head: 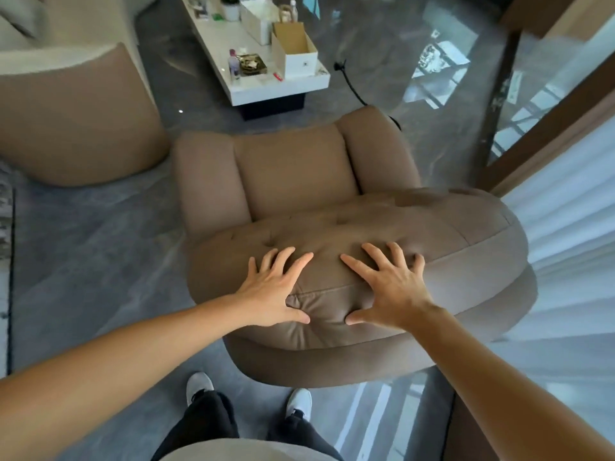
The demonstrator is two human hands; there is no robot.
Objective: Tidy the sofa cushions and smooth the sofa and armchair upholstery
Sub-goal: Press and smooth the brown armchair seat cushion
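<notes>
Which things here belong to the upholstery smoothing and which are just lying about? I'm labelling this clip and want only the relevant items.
Part of the job:
- armchair
- its backrest cushion
- left hand, flat on the cushion
- right hand, flat on the cushion
- sofa

Lying about:
- coffee table
- cardboard box
- bottle
- black cable

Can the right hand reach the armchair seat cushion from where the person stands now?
Probably not without leaning: the right hand lies flat on top of the backrest, and the seat cushion lies beyond and below that bulky backrest.
</notes>
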